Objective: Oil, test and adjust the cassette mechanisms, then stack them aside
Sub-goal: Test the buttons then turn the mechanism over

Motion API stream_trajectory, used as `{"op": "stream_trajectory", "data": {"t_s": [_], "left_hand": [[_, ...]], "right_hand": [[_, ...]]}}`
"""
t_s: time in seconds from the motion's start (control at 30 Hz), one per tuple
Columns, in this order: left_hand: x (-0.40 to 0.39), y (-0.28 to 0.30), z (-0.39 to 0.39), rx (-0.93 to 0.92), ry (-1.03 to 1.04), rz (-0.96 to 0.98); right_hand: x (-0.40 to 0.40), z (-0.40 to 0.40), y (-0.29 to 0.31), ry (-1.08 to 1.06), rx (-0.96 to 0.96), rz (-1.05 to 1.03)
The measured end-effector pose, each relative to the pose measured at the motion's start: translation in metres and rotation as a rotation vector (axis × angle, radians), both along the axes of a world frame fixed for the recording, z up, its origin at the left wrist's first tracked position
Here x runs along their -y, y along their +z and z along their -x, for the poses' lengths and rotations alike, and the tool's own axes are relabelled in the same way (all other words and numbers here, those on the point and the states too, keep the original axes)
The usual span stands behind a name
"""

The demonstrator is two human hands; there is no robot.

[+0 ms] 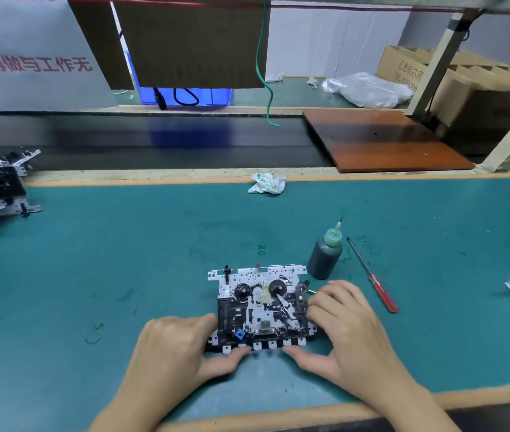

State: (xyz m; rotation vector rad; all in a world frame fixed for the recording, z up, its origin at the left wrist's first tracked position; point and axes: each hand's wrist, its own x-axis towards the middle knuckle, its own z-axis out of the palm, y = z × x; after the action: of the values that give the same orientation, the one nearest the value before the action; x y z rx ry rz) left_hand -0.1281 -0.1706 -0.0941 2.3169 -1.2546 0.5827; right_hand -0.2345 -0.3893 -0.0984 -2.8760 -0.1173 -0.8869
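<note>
Both hands' grip holds the cassette mechanism (263, 307); carton (409, 73) print reads "TEL 137…".

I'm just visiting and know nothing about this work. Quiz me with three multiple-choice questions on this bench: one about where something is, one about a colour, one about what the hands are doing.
1. Where does the oil bottle stand?
A. Just beyond the far right corner of the cassette mechanism
B. On the wooden board
C. At the left edge of the mat

2. What colour is the screwdriver handle?
A. Blue
B. Red
C. Yellow

3. What are the hands doing?
A. Both grip the mechanism
B. One lifts the bottle
C. Both lie flat on the bare mat

Answers: 1 A, the bottle stands upright by that corner. 2 B, the handle is translucent red. 3 A, the left hand and right hand hold its sides, thumbs at the near edge.
</note>
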Motion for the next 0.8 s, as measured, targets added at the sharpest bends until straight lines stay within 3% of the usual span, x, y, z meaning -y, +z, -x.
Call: {"op": "stream_trajectory", "data": {"t_s": [0.13, 0.3, 0.63, 0.8], "left_hand": [[0.0008, -0.002, 0.001, 0.051, 0.041, -0.019], [0.0, 0.0022, 0.0016, -0.047, -0.036, -0.016], [0.0087, -0.0005, 0.0077, -0.09, 0.181, 0.023], [0.0052, 0.0009, 0.0022, -0.167, 0.105, -0.006]], "right_hand": [[0.004, 0.0025, 0.0015, 0.065, -0.055, -0.076], [0.0025, 0.0018, -0.0004, 0.021, -0.002, 0.013], [-0.001, -0.0006, -0.0007, 0.061, -0.038, -0.041], [-0.0029, -0.0019, -0.0025, -0.002, 0.056, 0.031]]}}
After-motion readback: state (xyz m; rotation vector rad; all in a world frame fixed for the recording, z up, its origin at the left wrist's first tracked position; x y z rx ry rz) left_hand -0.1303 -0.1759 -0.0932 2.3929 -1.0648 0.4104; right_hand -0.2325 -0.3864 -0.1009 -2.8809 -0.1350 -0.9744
